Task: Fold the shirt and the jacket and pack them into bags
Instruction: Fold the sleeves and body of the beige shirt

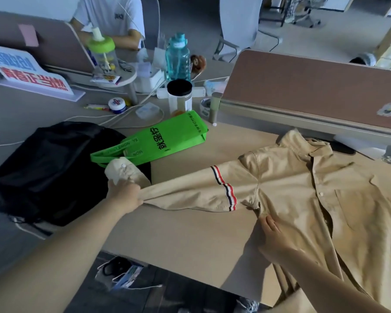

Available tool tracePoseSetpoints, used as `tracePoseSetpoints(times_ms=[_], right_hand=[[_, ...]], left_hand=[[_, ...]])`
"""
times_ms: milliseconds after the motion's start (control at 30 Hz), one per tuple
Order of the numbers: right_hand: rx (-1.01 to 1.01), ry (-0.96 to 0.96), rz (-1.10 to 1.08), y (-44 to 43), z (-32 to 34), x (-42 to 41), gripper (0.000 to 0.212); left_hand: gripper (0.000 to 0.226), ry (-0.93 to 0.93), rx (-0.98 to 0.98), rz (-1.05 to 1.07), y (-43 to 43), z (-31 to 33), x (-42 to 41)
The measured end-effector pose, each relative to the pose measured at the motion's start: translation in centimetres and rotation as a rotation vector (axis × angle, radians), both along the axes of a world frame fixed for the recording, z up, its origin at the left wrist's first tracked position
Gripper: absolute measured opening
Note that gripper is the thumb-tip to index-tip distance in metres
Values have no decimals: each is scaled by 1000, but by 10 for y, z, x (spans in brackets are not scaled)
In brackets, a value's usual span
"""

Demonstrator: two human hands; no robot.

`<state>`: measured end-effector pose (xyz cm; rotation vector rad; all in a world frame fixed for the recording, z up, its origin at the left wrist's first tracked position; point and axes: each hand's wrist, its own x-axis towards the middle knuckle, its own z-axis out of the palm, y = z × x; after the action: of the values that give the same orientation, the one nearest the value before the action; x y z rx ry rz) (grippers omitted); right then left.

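A tan button-up shirt (314, 199) lies face up on the right of the table, collar at the far side. Its left sleeve, with a red, white and dark stripe band, stretches leftward. My left hand (125, 196) is shut on that sleeve near the cuff, pulling it taut. My right hand (274, 238) presses flat on the shirt by the armpit. A green tote bag (167, 138) lies flat beyond the sleeve. A black jacket (45, 172) is heaped at the left, under the cuff.
Bottles, a black-lidded jar (180, 96), cables and small boxes crowd the far side. A brown desk divider (314, 91) stands behind the shirt. A person in white sits beyond the left divider. A bag lies on the floor below the table's front edge.
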<state>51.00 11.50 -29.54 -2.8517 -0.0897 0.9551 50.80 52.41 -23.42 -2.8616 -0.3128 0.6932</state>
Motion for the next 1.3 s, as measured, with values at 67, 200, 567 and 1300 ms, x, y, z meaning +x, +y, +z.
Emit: tracePoseSetpoints(times_ms=[67,200,567,1300], right_hand=[[-3,0,-3,1,1,-1,88],[-5,17,-42,7,7,3,82],[73,-287,-154,95,35,1,65],[1303,-313,-521,140,159,5,38]], left_hand=[[31,-62,-158,7,7,10,1],[35,-212,-618,156,25,58,5],[43,305,-1083,709,48,92,-34],[39,152,-2359,763,-102,94,33]])
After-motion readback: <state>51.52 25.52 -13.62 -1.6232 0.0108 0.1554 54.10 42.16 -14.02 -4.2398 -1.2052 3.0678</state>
